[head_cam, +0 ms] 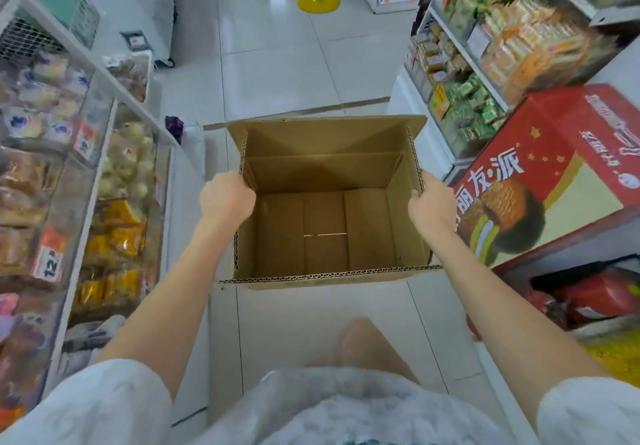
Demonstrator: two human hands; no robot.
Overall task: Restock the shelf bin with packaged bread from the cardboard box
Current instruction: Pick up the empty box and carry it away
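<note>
An open brown cardboard box (329, 229) hangs in front of me over the white tiled aisle floor, with nothing inside it. My left hand (225, 198) grips the box's left wall at the rim. My right hand (431, 202) grips the right wall at the rim. Clear shelf bins (104, 139) on my left hold packaged bread (126, 167) and other wrapped baked goods behind price tags.
A red carton (554, 174) printed with a chocolate pie sits tilted at the right, below shelves of green and orange snack packs (502, 39). A yellow stand base (318, 2) is far down the aisle. My knee (360, 344) shows below the box.
</note>
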